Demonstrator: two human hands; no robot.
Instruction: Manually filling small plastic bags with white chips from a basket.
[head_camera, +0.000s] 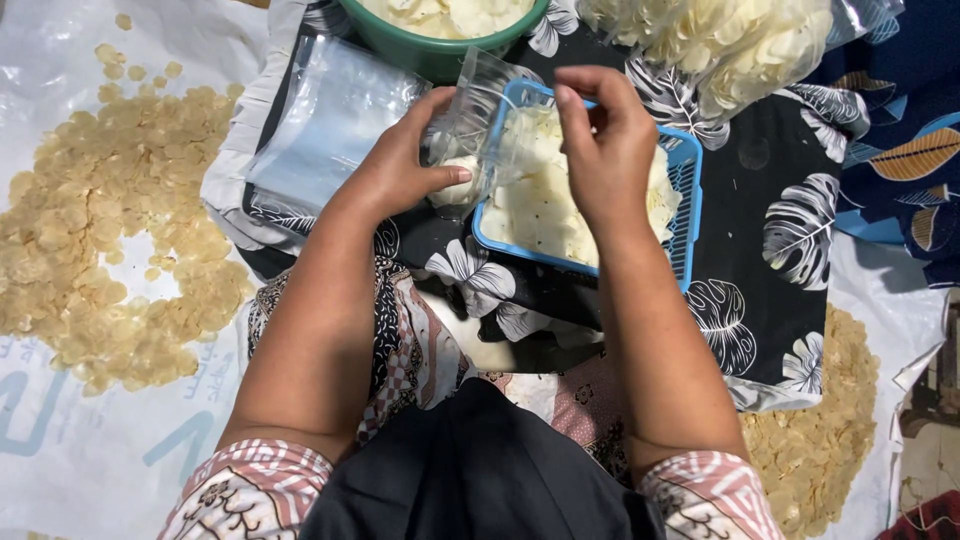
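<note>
Seen from the head camera, both hands work over a blue plastic basket (686, 200) that rests on a black cloth with white leaf prints (770, 290) spread across the person's lap and the floor. The left hand (400, 165) is closed around the lower part of a small clear plastic bag (478, 110), thumb across the front, and a few pale chips (455, 190) show through the bag just beside that thumb. The right hand (600, 140) pinches the bag's upper edge with fingers bent and drawn together, holding the mouth of the bag over the near-left corner of the basket. The basket is filled with pale, thin white chips (545, 210) (heaped unevenly, higher toward the far side). Just left of the bag lies a flat stack of empty clear bags (330, 120) on the cloth. Beyond the hands stands a green bowl (440, 55) holding more white chips, and to its right a large clear bag of white crackers (740, 45). On the white sheet (100, 440) at the left, a broad spread of yellowish raw chips (110, 230) lies loose, and another heap of the same yellowish chips (820, 430) sits at the lower right, partly under the cloth's edge. Patterned sleeves (250, 490) cover the person's upper arms.
</note>
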